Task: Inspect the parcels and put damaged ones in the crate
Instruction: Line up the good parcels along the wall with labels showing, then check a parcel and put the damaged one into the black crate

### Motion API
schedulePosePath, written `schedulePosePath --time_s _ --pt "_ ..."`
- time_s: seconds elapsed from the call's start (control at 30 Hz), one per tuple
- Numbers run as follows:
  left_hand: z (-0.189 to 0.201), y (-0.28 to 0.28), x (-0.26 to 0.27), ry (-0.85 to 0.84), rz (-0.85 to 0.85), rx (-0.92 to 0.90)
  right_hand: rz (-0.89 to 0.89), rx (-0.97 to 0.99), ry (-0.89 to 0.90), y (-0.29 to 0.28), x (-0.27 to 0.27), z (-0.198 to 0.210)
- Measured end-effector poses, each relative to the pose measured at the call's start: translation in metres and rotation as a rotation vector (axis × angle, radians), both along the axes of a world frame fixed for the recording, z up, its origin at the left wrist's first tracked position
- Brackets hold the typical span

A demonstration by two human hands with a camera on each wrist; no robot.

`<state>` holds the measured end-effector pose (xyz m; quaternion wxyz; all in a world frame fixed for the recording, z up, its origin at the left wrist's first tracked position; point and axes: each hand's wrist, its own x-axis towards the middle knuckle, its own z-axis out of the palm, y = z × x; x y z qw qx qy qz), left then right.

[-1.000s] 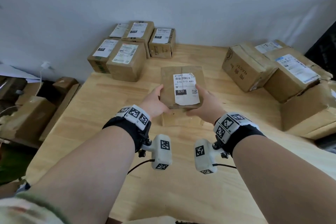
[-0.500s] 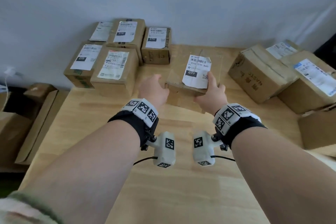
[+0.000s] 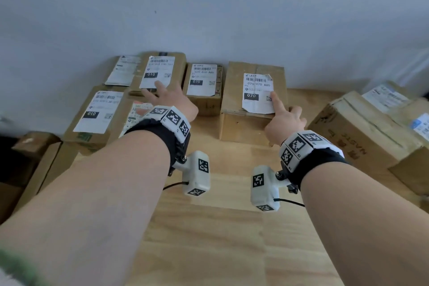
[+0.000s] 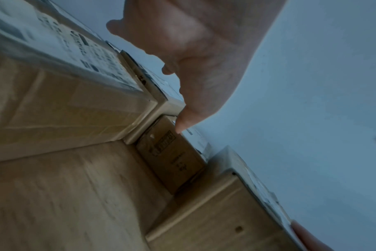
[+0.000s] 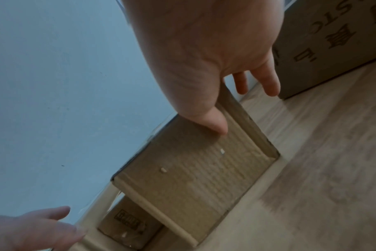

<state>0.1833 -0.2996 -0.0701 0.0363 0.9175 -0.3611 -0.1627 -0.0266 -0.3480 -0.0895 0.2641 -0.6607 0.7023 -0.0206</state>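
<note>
Cardboard parcels (image 3: 254, 90), eight in view, on wooden table (image 3: 209, 239); both hands' fingers (image 3: 276, 102) spread, holding nothing.

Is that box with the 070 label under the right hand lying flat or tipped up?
Flat: the parcel sits squarely on the table, label facing up, beside its neighbours.

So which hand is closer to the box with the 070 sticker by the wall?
Right. The right hand touches the 070 box at its label's corner; the left hand is over the 010 boxes.

pale blue wall (image 3: 209, 7), wooden table (image 3: 220, 239)
</note>
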Motion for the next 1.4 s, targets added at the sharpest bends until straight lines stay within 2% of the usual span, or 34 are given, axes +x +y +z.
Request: schedulePosePath --time_s 0.17,0.53,0.63,0.73,0.83,0.97,1.13,1.23,1.4 --pt "-0.012 -0.005 0.002 0.037 0.022 0.083 -0.003 -0.029 0.049 -0.014 0.013 -0.004" --pt "-0.004 -0.003 0.002 0.118 0.046 0.055 0.003 -0.055 0.076 -0.029 0.027 -0.008" --pt "0.000 0.002 0.002 0.067 0.003 -0.027 -0.011 -0.059 0.027 -0.026 0.023 -0.003" --pt "0.009 0.005 -0.003 0.040 -0.108 -0.180 -0.049 -0.160 -0.023 -0.015 0.013 0.000" --pt "0.024 0.007 -0.021 0.147 -0.284 -0.239 -0.052 -0.216 -0.038 -0.005 -0.009 0.004" --pt "0.033 0.014 -0.057 0.374 -0.388 -0.175 -0.079 -0.148 -0.011 0.003 -0.060 0.014" --pt "0.038 0.025 -0.118 0.529 -0.396 -0.148 -0.136 -0.180 0.095 0.007 -0.143 0.028" --pt "0.043 0.032 -0.154 0.568 -0.381 -0.146 -0.174 -0.205 0.129 0.009 -0.184 0.031" --pt "0.051 0.042 -0.216 0.608 -0.345 -0.111 -0.053 -0.063 0.183 0.014 -0.240 0.023"
